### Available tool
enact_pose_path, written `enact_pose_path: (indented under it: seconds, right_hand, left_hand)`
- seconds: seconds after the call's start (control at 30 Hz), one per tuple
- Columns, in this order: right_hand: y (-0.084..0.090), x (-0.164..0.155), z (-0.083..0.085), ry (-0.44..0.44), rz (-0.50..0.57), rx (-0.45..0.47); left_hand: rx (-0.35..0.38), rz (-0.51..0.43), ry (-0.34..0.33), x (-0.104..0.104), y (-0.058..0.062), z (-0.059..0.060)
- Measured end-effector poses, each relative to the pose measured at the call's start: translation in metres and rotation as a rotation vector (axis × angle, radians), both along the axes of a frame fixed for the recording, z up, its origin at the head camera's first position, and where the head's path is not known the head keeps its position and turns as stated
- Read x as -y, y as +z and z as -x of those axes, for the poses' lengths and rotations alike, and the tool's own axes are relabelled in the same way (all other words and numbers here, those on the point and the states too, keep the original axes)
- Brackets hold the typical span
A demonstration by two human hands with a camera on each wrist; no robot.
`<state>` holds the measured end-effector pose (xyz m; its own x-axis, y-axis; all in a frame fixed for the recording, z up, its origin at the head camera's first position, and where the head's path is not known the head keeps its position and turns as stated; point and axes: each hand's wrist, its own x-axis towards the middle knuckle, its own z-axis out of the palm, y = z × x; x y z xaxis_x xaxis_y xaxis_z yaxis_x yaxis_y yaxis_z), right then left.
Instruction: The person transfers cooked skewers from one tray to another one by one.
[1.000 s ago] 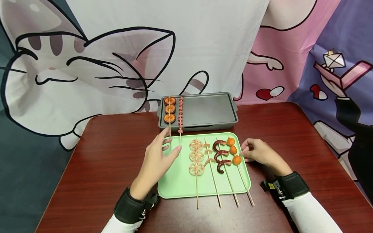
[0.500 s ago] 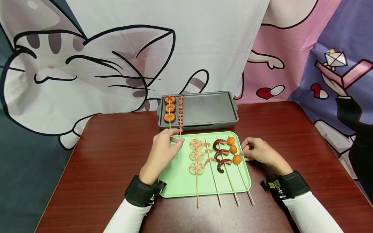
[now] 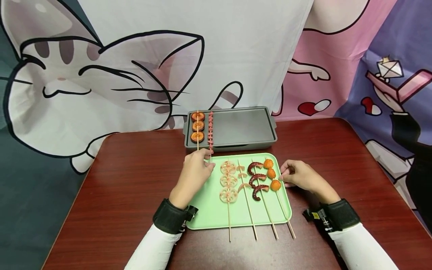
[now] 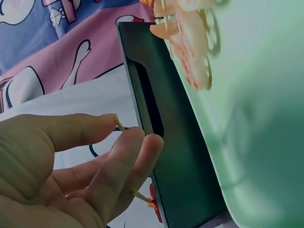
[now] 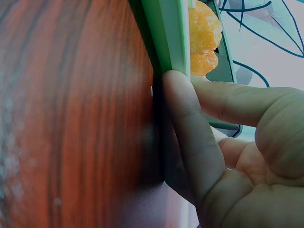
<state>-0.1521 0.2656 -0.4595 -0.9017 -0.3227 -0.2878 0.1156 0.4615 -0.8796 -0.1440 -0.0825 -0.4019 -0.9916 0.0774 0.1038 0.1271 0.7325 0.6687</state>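
My left hand point(image 3: 206, 164) pinches the near end of a skewer stick point(image 4: 118, 125) between thumb and fingers, at the front edge of the grey tray point(image 3: 243, 127). It looks like the stick of the pink-piece skewer point(image 3: 210, 129), which lies on that tray beside the orange-disc skewer point(image 3: 197, 126). My right hand point(image 3: 284, 175) holds the right rim of the green tray point(image 3: 206, 210), one finger point(image 5: 183, 123) along its outer edge and another over the top, next to the orange-ball skewer point(image 3: 271, 173).
The green tray also carries a lotus-root skewer point(image 3: 228, 182), a pale-piece skewer point(image 3: 241, 176) and a dark red curled-piece skewer point(image 3: 256, 183), their sticks overhanging the near rim. Both trays sit on a brown table point(image 3: 128, 195). A cartoon cloth hangs behind.
My left hand has moved forward off the green tray towards the grey tray and closed its fingers on the stick end. The right hand has stayed put.
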Motion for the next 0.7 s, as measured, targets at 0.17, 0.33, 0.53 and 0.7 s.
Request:
enact_pose_path:
  seconds: [0.17,0.33,0.53,0.7]
  right_hand:
    - [0.0001,-0.0001,-0.0004,-0.001,-0.005,0.002]
    - [0.0003,0.0003,-0.0006,-0.001,0.002,-0.001]
    - [0.0013,0.0009,-0.0006,-0.006,0.006,-0.004]
    - [0.0014,0.0013,-0.0011,-0.008,-0.003,-0.006]
  left_hand:
    - [0.036,0.033,0.027,-0.0031,-0.0011,0.0019]
    - [0.046,0.049,0.041,-0.0036,-0.0022,0.0044]
    - [0.032,0.010,0.044,-0.0017,-0.0025,0.0059]
    - [0.047,-0.045,0.032,-0.0010,-0.0047,0.0044]
